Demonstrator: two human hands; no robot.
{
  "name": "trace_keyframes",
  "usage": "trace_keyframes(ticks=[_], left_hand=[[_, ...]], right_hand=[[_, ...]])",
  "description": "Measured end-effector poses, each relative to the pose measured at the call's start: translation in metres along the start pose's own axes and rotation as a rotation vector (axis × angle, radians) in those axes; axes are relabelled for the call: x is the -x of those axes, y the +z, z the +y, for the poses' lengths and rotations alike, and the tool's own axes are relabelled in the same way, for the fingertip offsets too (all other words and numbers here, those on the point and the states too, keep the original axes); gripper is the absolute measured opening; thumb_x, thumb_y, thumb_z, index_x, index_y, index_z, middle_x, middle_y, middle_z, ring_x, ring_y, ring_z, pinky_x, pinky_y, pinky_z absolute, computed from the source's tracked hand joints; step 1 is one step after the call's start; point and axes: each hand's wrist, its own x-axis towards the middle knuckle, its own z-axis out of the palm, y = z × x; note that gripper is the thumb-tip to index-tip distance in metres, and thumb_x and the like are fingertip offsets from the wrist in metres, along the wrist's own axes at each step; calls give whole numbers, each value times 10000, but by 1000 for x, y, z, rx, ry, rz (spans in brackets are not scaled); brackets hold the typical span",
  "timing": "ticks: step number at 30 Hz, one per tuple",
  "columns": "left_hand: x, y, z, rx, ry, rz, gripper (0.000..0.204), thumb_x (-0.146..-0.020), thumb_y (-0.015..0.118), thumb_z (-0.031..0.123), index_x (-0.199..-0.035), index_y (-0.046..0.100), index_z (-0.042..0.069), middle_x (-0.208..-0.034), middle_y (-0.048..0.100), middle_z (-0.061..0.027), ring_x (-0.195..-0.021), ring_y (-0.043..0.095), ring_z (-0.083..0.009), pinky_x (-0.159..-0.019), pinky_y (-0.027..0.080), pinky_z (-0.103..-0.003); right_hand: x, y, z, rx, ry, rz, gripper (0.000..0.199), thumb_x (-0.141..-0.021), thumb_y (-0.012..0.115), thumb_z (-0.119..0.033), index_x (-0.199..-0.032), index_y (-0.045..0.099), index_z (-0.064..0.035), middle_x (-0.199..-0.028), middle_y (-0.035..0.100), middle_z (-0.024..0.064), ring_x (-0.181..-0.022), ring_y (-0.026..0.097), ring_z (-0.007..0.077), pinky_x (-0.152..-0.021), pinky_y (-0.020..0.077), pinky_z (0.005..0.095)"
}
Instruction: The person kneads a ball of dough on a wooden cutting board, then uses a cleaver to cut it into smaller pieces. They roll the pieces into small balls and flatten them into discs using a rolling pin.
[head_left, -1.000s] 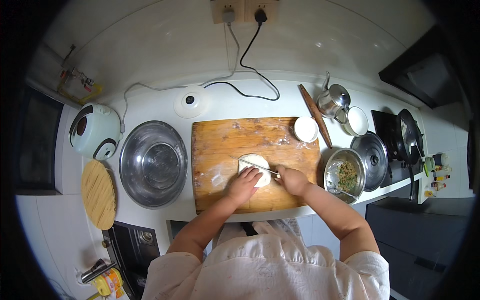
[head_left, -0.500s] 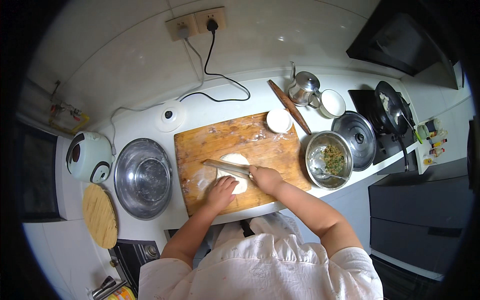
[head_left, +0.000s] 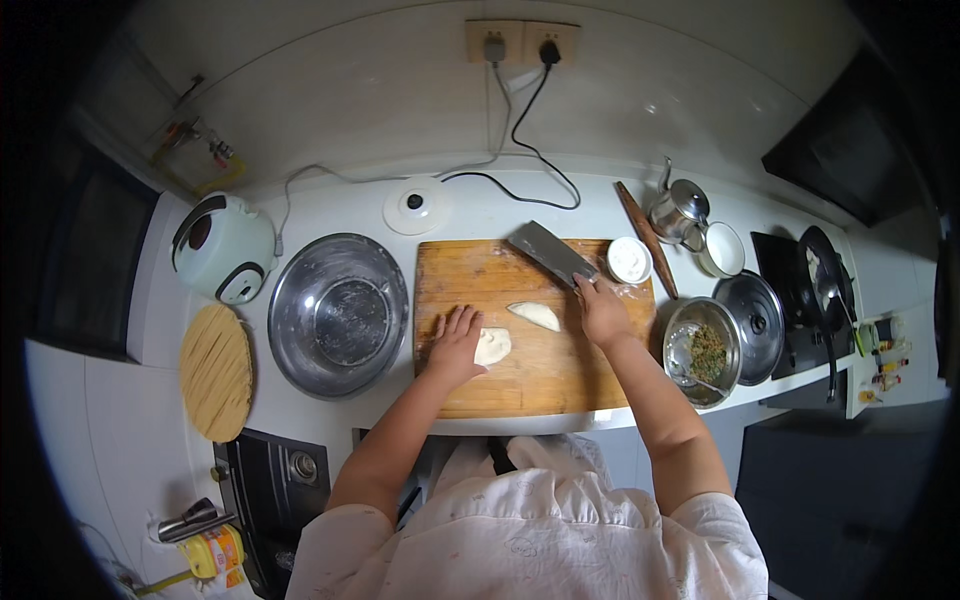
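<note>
My left hand (head_left: 455, 345) lies flat and open on the wooden cutting board (head_left: 500, 385), fingertips resting on one piece of dough (head_left: 493, 346) at the board's centre; the second dough piece (head_left: 535, 315) sits apart at about one o'clock from it. My right hand (head_left: 603, 312) is closed around the handle of the cleaver (head_left: 548, 252), whose blade points toward eleven o'clock over the board's far edge; bare board lies toward six o'clock, the steel bowl (head_left: 338, 312) sits just off the nine o'clock edge, and the filling bowl (head_left: 703, 352) just off three o'clock.

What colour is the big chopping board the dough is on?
The chopping board is light orange-brown wood with a dusting of white flour, seen best in the head view.
</note>
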Motion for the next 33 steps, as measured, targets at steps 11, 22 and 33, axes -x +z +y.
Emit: trace_keyframes(ticks=[11,22,33], left_hand=[[19,-10,-8,122,136,100,623,-642,783,178,-1186,518,27,-1193,527,-149,-1192,459,-331,-1084,325,-408],[80,-107,-120,216,-466,423,903,-613,814,124,-1399,371,93,-1174,564,-195,-1091,543,-371,-953,445,-446],[76,-64,-166,29,-515,356,827,-705,762,84,-1427,359,77,-1381,456,-193,-1267,441,-371,-1057,374,-422]], right_hand=[[14,45,2,95,81,20,462,-867,528,-89,-1293,562,-265,-1075,567,119,-1035,550,321,-880,461,443],[15,49,-27,-160,-261,168,316,-827,589,-71,-1141,609,-41,-1068,593,154,-1004,548,355,-875,466,431],[20,61,-63,-434,-83,-156,395,-770,635,-10,-1147,515,2,-1122,579,227,-1041,544,413,-935,453,422]])
